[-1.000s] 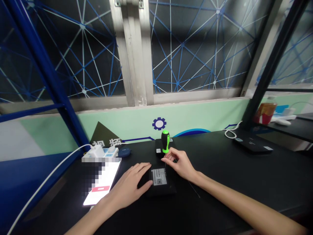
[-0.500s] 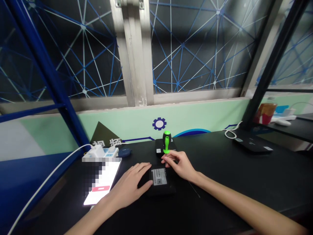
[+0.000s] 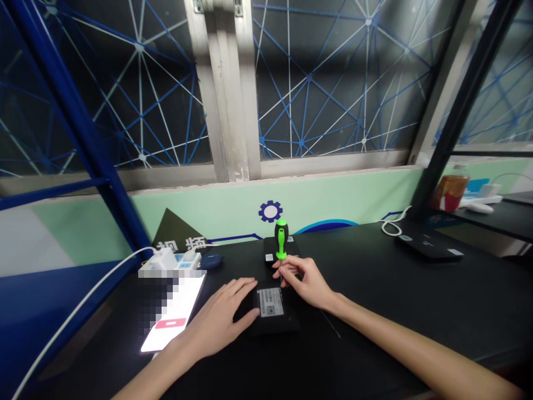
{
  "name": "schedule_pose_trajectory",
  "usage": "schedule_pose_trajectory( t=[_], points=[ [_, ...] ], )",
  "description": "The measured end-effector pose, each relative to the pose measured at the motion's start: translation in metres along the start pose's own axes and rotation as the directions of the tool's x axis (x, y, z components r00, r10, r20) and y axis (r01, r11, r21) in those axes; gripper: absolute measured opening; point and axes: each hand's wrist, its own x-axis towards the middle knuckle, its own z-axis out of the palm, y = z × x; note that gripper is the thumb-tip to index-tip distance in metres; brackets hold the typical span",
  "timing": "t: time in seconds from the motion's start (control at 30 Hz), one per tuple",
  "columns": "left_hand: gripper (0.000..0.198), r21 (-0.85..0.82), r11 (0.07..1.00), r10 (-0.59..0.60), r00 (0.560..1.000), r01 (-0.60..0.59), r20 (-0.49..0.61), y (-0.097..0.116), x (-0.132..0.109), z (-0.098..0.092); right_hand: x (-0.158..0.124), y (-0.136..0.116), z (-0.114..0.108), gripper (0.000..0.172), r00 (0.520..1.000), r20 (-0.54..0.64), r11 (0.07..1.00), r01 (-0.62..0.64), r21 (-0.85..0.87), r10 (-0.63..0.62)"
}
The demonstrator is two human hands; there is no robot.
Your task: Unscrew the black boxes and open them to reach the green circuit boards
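A small black box with a white label lies on the black table in front of me. My left hand rests flat on its left side, fingers stretched out. My right hand pinches the thin shaft of a screwdriver with a green and black handle, held upright with its tip at the far edge of the box. A second black box sits just behind the screwdriver.
A lit phone lies left of my left hand, with a white charger block and cable behind it. A flat black device with a white cord sits at the right. A window and green wall band stand behind.
My right hand has shifted slightly along the screwdriver shaft and the green handle has moved a little. The left hand stays where it was on the box.
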Motion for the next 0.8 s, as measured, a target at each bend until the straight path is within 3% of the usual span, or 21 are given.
schedule_pose_trajectory(
  t=[0.33,0.63,0.8],
  points=[
    [0.052,0.002,1.000,-0.021,0.999,0.021,0.040,-0.001,0.000,0.001,0.003,0.004,0.002,0.027,0.996,-0.084,0.998,0.004,-0.058,-0.009],
    [0.053,0.011,1.000,-0.012,1.000,0.011,0.024,-0.003,-0.002,0.002,0.001,-0.005,0.000,0.007,0.991,-0.025,0.972,0.122,-0.202,-0.129],
    [0.052,0.010,1.000,-0.018,0.999,0.017,0.037,-0.001,-0.001,0.000,0.001,-0.007,-0.002,0.012,0.984,-0.029,0.927,0.154,-0.341,-0.174]
  ],
)
